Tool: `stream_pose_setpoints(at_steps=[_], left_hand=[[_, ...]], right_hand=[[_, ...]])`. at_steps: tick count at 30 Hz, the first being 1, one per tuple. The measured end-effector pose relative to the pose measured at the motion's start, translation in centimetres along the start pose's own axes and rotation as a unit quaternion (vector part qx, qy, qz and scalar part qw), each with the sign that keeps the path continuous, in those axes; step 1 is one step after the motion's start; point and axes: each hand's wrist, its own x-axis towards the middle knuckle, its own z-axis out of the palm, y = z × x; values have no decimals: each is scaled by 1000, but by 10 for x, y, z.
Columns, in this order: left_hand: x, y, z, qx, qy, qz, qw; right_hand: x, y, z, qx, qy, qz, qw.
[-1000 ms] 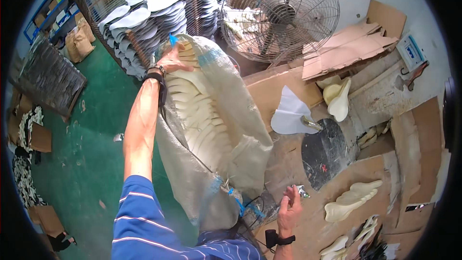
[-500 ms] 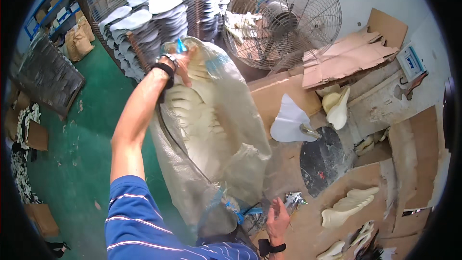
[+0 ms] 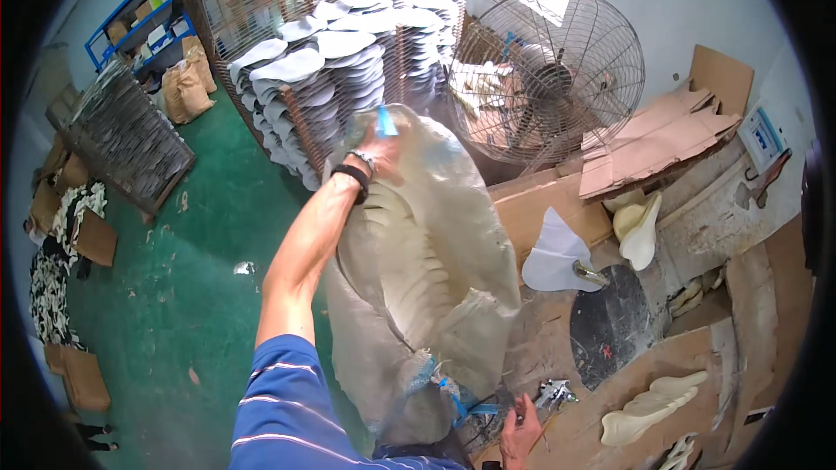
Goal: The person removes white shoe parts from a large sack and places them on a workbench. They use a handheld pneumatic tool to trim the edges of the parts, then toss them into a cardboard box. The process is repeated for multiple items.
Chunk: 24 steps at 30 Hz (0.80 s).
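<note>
A large pale woven plastic sack point(image 3: 488, 296) stands in front of me with its mouth open. It is filled with nested cream-coloured curved pads, like shoe insoles point(image 3: 409, 248). My left hand point(image 3: 379, 157), with a bracelet and dark band at the wrist, grips the sack's far rim beside a blue tie point(image 3: 386, 122); its fingertips are partly blurred. Low in front, my right hand point(image 3: 521, 431) hovers over the bench with fingers apart and slightly bent, apparently holding nothing. A metal spray gun point(image 3: 555, 394) lies just right of it, and blue straps point(image 3: 457, 400) to its left.
A rack of grey insole stacks point(image 3: 331, 61) stands behind the sack, with a big caged fan point(image 3: 549, 78) beside it. On the bench lie a white sheet piece point(image 3: 553, 252), a dark round plate point(image 3: 610, 326), cream pads point(image 3: 653, 409) and torn cardboard point(image 3: 657, 144). Green floor point(image 3: 209, 296) is at left.
My view has turned, so the scene sits farther right and lower. My left hand stays at the sack's far rim. The right hand's fingers have bent a little near the spray gun.
</note>
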Motion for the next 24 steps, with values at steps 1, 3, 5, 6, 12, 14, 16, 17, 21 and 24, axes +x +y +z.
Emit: stream_pose_setpoints(at_steps=[1, 3, 5, 6, 12, 14, 16, 17, 21, 24], left_hand=[[-2, 18, 5, 63, 39, 5, 997], [-22, 47, 9, 106, 161, 36, 981], [-45, 83, -9, 131, 167, 8, 977], [-63, 102, -26, 120, 142, -8, 983], [-166, 177, -110, 103, 153, 55, 981], [-191, 205, -139, 98, 161, 99, 977], [-211, 237, -164, 87, 153, 128, 976], [-222, 253, -178, 81, 151, 146, 974], [-246, 338, -209, 72, 166, 268, 946], [-253, 406, -207, 66, 120, 346, 928]], right_hand=[[-1, -1, -1, 0, -5, 5, 1000], [-3, -7, -7, 0, -16, 13, 1000], [2, -6, -8, -7, -10, -35, 999], [0, -6, -11, -15, -3, -54, 998], [-1, -35, -38, 38, 4, -83, 996], [-3, -63, -53, 51, 14, -102, 993], [-7, -90, -69, 96, 20, -113, 989], [-10, -102, -77, 115, 22, -126, 985], [-23, -125, -118, 149, 69, -201, 966], [-36, -107, -142, 139, 114, -210, 961]])
